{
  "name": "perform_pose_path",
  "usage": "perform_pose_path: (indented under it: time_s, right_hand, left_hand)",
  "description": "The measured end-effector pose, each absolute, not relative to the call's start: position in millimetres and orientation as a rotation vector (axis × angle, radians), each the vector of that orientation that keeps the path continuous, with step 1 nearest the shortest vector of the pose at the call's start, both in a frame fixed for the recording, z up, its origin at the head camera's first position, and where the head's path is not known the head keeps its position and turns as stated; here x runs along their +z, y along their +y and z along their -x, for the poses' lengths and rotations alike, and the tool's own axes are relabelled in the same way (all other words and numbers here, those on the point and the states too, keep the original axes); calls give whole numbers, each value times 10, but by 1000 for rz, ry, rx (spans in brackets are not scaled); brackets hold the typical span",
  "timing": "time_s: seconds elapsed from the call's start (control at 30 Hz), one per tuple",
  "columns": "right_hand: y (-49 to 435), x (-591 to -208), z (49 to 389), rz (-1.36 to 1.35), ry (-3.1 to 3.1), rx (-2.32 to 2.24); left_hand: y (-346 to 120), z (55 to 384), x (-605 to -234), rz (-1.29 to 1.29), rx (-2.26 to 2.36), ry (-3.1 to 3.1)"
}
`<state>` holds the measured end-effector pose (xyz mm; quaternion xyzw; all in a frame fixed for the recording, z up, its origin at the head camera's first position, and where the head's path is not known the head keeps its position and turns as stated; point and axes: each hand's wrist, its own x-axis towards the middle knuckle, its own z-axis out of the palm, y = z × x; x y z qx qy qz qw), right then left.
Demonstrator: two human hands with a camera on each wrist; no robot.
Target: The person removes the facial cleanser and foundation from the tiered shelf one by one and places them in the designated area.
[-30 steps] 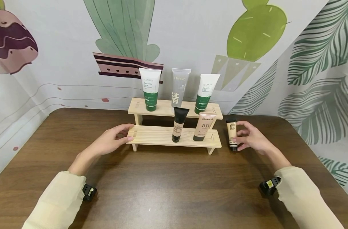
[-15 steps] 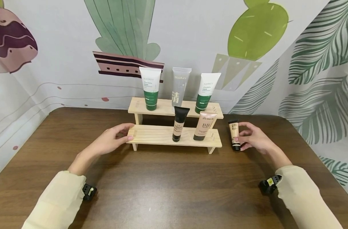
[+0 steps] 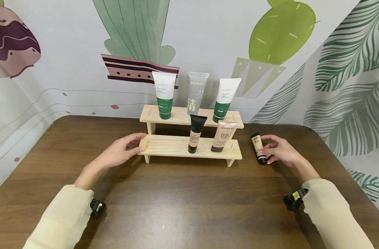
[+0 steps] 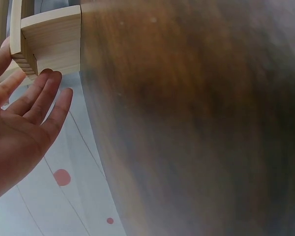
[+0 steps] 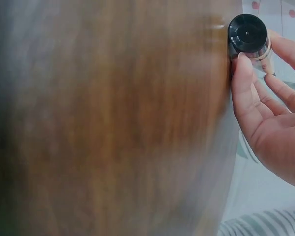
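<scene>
In the head view, my left hand (image 3: pixel 119 151) holds the left end of the lower step of a two-tier wooden display stand (image 3: pixel 164 143), thumb at the front edge. The left wrist view shows its other fingers (image 4: pixel 42 98) loosely bent beside the stand's end (image 4: pixel 59 42). To the right of the stand, my right hand (image 3: pixel 282 151) pinches a small beige foundation tube (image 3: pixel 258 145) with a black cap, close over the table and slanted, cap end nearer me. In the right wrist view, the round cap (image 5: pixel 248 33) faces the camera, with the thumb just below it.
On the lower step stand a black-topped tube (image 3: pixel 194 136) and a pink BB cream tube (image 3: pixel 222 136). The upper step bears two white-and-green tubes, one at the left (image 3: pixel 164 95), and a clear grey tube (image 3: pixel 196 93). A patterned cloth (image 3: pixel 208 34) hangs behind the brown table (image 3: pixel 183 200).
The right hand has shifted slightly right with the foundation tube, which has turned from nearly straight to slanted, its cap end swinging right. The left hand stays on the stand.
</scene>
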<state>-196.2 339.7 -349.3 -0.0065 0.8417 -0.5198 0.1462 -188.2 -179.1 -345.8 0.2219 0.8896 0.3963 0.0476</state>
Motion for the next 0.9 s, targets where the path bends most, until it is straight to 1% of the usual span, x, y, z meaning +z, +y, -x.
perform_pose_path:
  time_s: [0.27,0.9]
  right_hand:
    - [3435,-3517,2003,33,2474,-1474]
    - [3313,-3551,2208,49,2610,-1470]
  left_hand:
    - [-1794,1880,-3445,-668,1220,2701]
    - [-1795,1886,-3464,-669,1215,2710]
